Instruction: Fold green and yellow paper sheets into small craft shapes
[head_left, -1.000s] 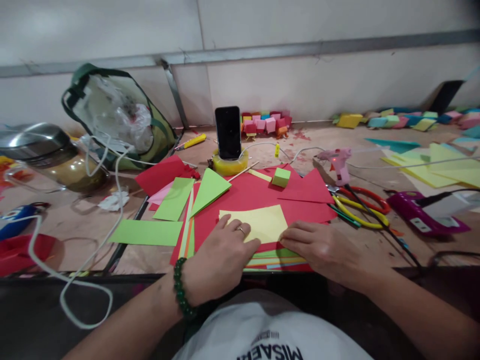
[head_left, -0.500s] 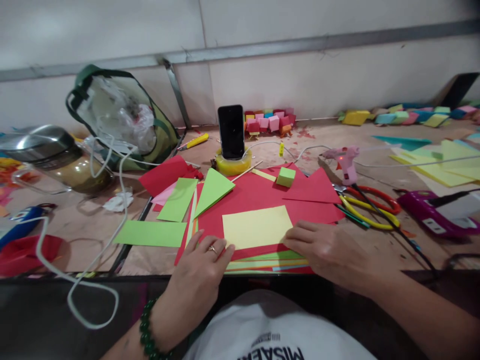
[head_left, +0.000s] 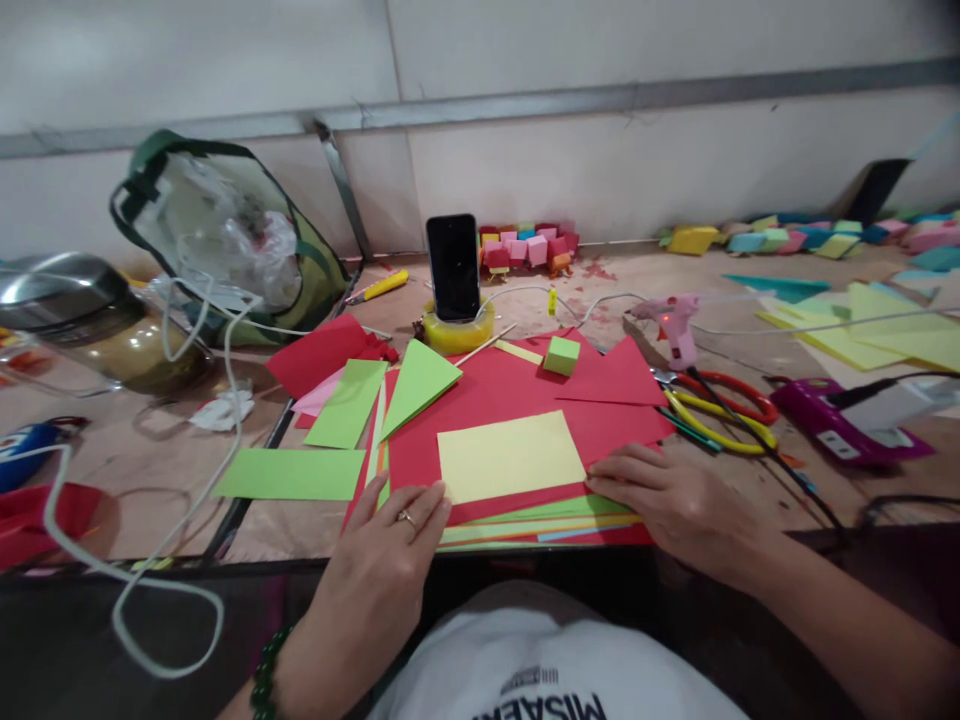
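A pale yellow rectangle of paper (head_left: 510,456) lies flat on a large red sheet (head_left: 517,395) at the table's front edge. My left hand (head_left: 386,545), with a ring on one finger, rests flat on the red sheet just left of the yellow paper's near corner. My right hand (head_left: 671,500) lies flat on the red sheet's right side, fingertips close to the yellow paper's right corner. Under the red sheet a stack of coloured sheets (head_left: 540,525) sticks out toward me.
Green paper pieces (head_left: 345,400) lie to the left, a small green cube (head_left: 562,355) behind. A phone (head_left: 453,266) stands in a yellow tape roll. Glue gun (head_left: 677,322), scissors (head_left: 720,410), a purple device (head_left: 847,425), a white cable (head_left: 187,500) and a clear bag (head_left: 225,240) surround the work area.
My left hand has slid off the yellow paper, back toward me and to the left. My right hand has shifted slightly right. The yellow paper now lies fully uncovered.
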